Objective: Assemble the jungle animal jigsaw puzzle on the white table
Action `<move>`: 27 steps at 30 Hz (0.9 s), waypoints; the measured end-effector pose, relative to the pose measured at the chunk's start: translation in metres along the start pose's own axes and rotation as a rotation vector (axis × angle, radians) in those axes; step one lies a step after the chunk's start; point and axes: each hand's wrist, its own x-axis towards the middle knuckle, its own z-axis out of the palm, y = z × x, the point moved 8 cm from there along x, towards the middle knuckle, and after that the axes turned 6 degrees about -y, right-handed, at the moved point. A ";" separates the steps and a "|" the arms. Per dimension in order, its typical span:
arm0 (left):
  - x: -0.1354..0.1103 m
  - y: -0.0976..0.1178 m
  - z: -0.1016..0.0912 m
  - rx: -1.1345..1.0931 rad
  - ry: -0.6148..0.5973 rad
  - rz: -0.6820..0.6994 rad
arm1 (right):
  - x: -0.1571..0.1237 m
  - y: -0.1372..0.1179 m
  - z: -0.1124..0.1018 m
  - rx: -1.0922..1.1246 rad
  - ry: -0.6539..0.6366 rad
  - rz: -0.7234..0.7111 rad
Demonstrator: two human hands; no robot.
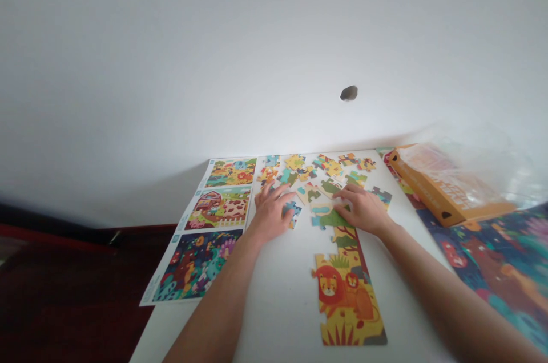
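Note:
My left hand [270,213] lies over loose puzzle pieces with its fingers spread. Its thumb is beside a blue puzzle piece [293,214], partly under the hand. My right hand [363,210] rests at the top of a partly joined puzzle, thumb and forefinger apart. Its thumb touches a green-and-blue puzzle section [327,217]; its forefinger is close to a dark green piece [331,186]. Below, the joined lion section [349,303] lies flat, linked upward by a narrow strip with a tree [347,240]. What lies under both palms is hidden.
Several loose pieces [295,161] are scattered along the table's back, against a white wall [274,55] with a hole [349,93]. A reference sheet [184,226] with three pictures lies left. Right are an orange box [428,186], clear plastic wrap [471,163] and a dark colourful printed surface [483,260].

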 end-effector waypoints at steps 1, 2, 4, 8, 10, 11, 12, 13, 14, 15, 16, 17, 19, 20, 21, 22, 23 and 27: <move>0.000 0.003 0.002 0.001 -0.028 0.020 | 0.000 0.000 0.000 0.004 0.000 -0.003; -0.001 0.006 0.004 0.003 -0.052 0.036 | 0.000 0.000 0.001 0.006 0.000 -0.008; -0.001 0.009 0.008 0.006 -0.083 0.059 | 0.000 0.000 0.002 0.009 -0.004 -0.018; 0.000 0.007 0.012 0.005 -0.086 0.049 | 0.000 -0.001 0.002 0.007 -0.011 -0.023; 0.000 0.004 0.012 0.005 -0.064 0.034 | 0.000 -0.002 0.002 0.005 -0.012 -0.024; 0.000 0.004 0.012 0.004 -0.055 0.034 | -0.001 -0.003 0.002 0.004 -0.011 -0.026; 0.000 0.005 0.012 0.000 -0.052 0.042 | -0.001 -0.003 0.002 0.004 -0.011 -0.027; 0.000 0.006 0.012 -0.005 -0.053 0.054 | -0.001 -0.003 0.003 0.004 -0.012 -0.029; 0.000 0.009 0.012 -0.012 -0.058 0.071 | -0.001 -0.003 0.003 0.005 -0.013 -0.032; -0.001 0.012 0.012 -0.021 -0.068 0.089 | -0.001 -0.002 0.004 0.006 -0.010 -0.035; -0.001 0.015 0.012 -0.029 -0.082 0.106 | 0.000 -0.002 0.004 0.007 0.000 -0.042; -0.001 0.019 0.012 -0.035 -0.102 0.120 | 0.000 -0.001 0.003 0.008 0.018 -0.057; -0.002 0.023 0.014 -0.039 -0.145 0.131 | 0.001 -0.001 0.001 0.001 0.072 -0.100; -0.003 0.024 0.015 -0.036 -0.162 0.129 | 0.001 -0.001 0.000 -0.008 0.096 -0.120; -0.003 0.025 0.015 -0.029 -0.170 0.119 | 0.001 -0.001 0.000 -0.018 0.110 -0.133; -0.003 0.024 0.015 -0.021 -0.171 0.109 | 0.001 0.000 0.000 -0.029 0.114 -0.137; -0.003 0.023 0.014 -0.013 -0.165 0.098 | 0.002 0.002 0.000 -0.037 0.112 -0.131; -0.002 0.019 0.012 0.008 -0.125 0.081 | 0.004 0.016 0.001 -0.038 0.138 -0.029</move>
